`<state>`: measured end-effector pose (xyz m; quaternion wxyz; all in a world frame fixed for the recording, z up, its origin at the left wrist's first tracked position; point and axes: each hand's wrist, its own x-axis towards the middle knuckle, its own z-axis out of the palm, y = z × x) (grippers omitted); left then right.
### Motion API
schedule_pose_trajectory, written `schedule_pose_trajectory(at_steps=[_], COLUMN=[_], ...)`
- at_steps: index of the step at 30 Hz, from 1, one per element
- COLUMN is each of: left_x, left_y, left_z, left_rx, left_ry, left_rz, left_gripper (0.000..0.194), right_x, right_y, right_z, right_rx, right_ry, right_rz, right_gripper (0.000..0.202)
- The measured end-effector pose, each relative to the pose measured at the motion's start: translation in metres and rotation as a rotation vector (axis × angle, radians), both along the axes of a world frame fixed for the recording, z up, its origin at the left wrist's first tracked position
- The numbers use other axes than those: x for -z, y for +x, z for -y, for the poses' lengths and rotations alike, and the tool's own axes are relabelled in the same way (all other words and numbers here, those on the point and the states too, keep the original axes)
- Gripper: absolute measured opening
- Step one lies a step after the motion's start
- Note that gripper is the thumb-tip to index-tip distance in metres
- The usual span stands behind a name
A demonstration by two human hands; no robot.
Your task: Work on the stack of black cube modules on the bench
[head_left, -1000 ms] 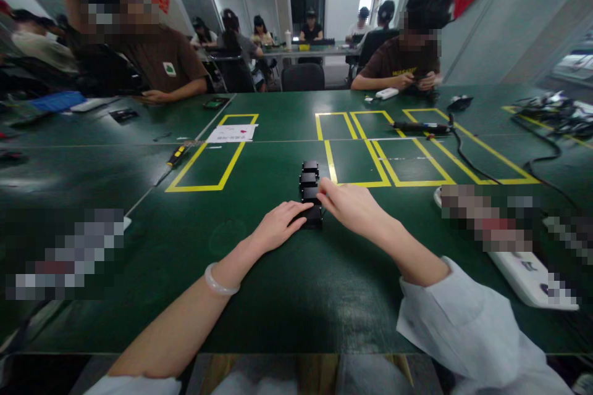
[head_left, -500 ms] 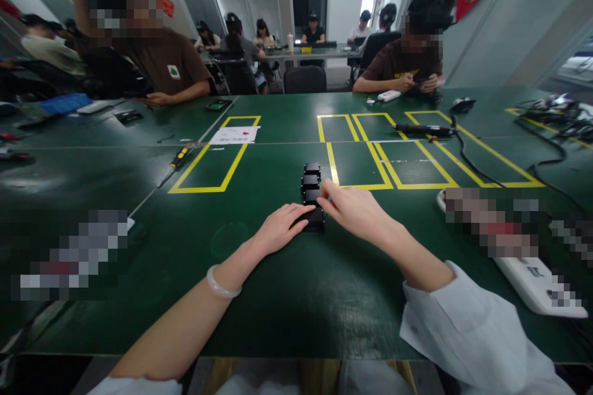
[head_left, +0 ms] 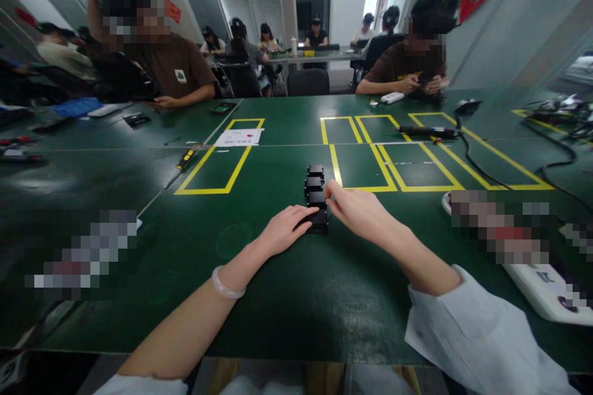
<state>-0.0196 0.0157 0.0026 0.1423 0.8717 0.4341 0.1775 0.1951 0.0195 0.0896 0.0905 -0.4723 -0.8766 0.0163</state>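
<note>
A row of several small black box-shaped pieces [head_left: 315, 199] runs straight away from me on the green table. My left hand [head_left: 286, 228], with a pale bangle at its wrist, lies at the nearest piece. Its fingers are stretched out and touch that piece's top and left side. At the row's right side is my right hand [head_left: 354, 207], thumb and fingers drawn together in a pinch. Whatever sits between those fingertips, if anything, is too small to make out. My left fingers hide part of the nearest piece.
Yellow tape outlines [head_left: 365, 188] mark the table [head_left: 259, 327]. A black pen-shaped tool [head_left: 428, 132] with a cable lies at the right, and a screwdriver [head_left: 186, 160] at the left. White power strips [head_left: 532, 287] flank me. Two people sit across the table.
The whole view has shifted slightly. My right fingertips have drawn a little to the right of the black row. My left hand stays on the nearest piece.
</note>
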Motion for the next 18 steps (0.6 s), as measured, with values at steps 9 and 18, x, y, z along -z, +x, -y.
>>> schedule_pose_trajectory(at_steps=[9,18], left_x=[-0.0008,-0.0032], left_y=[0.0002,-0.0001], left_z=[0.0004,0.0021], left_rx=[-0.001,-0.006], left_ry=[0.003,0.006], left_rz=[0.003,0.001], left_gripper=[0.039,0.039], right_x=[-0.0008,-0.0017], right_y=[-0.0003,-0.0005], right_z=[0.0000,0.0013], right_rx=[0.012,0.005], right_ry=[-0.012,0.024], right_rz=[0.008,-0.014], right_gripper=[0.022,0.017])
